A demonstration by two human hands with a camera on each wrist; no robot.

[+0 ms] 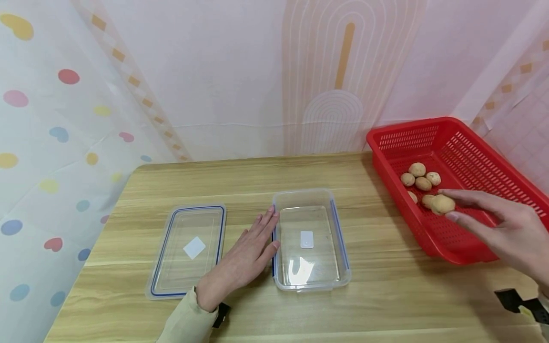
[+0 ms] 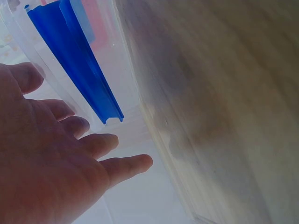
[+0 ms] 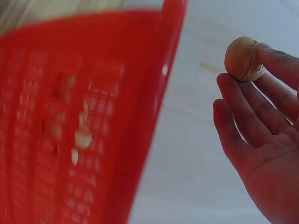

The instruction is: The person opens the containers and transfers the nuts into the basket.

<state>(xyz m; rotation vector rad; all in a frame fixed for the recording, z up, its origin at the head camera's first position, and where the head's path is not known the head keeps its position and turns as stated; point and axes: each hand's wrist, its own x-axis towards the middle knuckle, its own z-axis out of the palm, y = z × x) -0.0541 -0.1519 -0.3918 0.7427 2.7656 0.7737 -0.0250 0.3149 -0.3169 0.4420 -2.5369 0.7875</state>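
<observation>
My right hand [image 1: 510, 224] pinches a walnut [image 1: 443, 204] between thumb and fingertips, above the red plastic basket [image 1: 463, 253]. The right wrist view shows this walnut [image 3: 243, 58] raised higher than the basket rim, its seam visible. Several walnuts [image 1: 417, 169] lie on the basket floor toward its left side. My left hand [image 1: 246, 257] has its fingers extended along the left side of a clear plastic food container [image 1: 306, 287], fingertips right at its rim. In the left wrist view, a blue locking clip [image 2: 70, 60] hangs on the container wall beside those fingers.
Left of my left hand, a clear lid [image 1: 184, 274] with a blue seal and white label lies flat on the wooden table [image 1: 240, 178]. A patterned cloth [image 1: 227, 71] hangs behind the table and along its left. The basket stands at the back right.
</observation>
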